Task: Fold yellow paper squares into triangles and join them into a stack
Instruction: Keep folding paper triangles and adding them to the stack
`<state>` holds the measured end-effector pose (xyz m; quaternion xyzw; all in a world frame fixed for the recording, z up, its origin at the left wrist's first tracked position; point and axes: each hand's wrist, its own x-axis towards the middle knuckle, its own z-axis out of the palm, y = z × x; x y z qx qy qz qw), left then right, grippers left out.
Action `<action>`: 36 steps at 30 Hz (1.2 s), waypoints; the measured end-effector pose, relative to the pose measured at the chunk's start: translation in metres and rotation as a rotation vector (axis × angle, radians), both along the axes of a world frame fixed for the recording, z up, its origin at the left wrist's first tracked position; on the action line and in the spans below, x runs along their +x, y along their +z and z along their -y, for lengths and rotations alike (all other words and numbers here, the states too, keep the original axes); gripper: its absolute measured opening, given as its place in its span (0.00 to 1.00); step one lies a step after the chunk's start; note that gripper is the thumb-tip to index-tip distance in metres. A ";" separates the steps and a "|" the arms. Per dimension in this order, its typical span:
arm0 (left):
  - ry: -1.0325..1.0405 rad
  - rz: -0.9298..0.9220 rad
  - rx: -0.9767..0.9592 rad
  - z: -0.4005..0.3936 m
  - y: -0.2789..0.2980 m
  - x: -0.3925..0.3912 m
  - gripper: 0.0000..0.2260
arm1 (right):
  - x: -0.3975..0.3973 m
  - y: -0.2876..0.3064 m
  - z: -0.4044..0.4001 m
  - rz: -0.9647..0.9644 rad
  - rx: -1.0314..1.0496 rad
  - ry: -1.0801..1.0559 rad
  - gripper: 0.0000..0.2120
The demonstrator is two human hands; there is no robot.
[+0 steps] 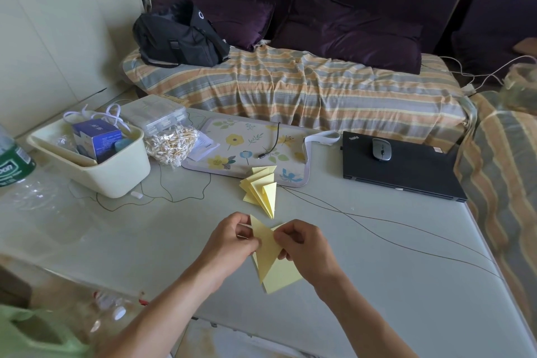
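Pinching a folded yellow paper [268, 253] between them are the left hand [232, 241] and right hand [305, 244]. Joined triangles [261, 187] lie just beyond on the table [377, 270]

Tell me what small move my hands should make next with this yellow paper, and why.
Probably press the crease flat. Both the left hand and right hand pinch the folded yellow paper above the table, and its lower layers look spread apart. The stack of joined triangles lies just beyond, ready for this piece.

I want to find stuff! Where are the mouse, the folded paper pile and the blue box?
mouse [381, 149], head view, its top.
folded paper pile [261, 187], head view, its middle.
blue box [97, 138], head view, front face.
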<state>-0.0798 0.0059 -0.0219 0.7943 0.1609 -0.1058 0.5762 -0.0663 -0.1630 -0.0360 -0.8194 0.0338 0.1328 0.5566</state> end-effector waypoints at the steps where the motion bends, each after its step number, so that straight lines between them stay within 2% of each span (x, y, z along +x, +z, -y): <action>1: -0.002 -0.001 -0.003 0.000 0.000 0.000 0.14 | 0.000 0.000 0.000 -0.002 0.002 0.005 0.06; 6: -0.014 0.042 0.015 -0.002 0.001 0.000 0.19 | -0.001 0.000 -0.002 -0.007 0.009 0.026 0.08; 13: 0.001 0.153 0.162 -0.003 -0.006 0.001 0.03 | -0.003 0.001 -0.003 -0.001 0.014 0.083 0.10; 20: -0.083 0.164 0.277 -0.001 -0.002 0.001 0.04 | -0.004 0.001 -0.005 0.070 0.041 0.112 0.08; 23: -0.123 0.164 0.281 -0.002 -0.004 0.001 0.04 | -0.004 0.001 -0.004 0.112 -0.012 0.085 0.07; 30: -0.129 0.133 0.256 -0.005 -0.005 0.002 0.12 | -0.006 0.007 -0.003 0.059 0.045 0.110 0.13; 34: -0.163 0.106 0.290 -0.003 -0.006 0.001 0.10 | -0.004 0.005 -0.004 0.093 0.015 0.070 0.06; 36: -0.148 0.128 0.303 -0.002 -0.006 0.001 0.09 | -0.004 0.003 -0.005 0.105 -0.004 0.054 0.06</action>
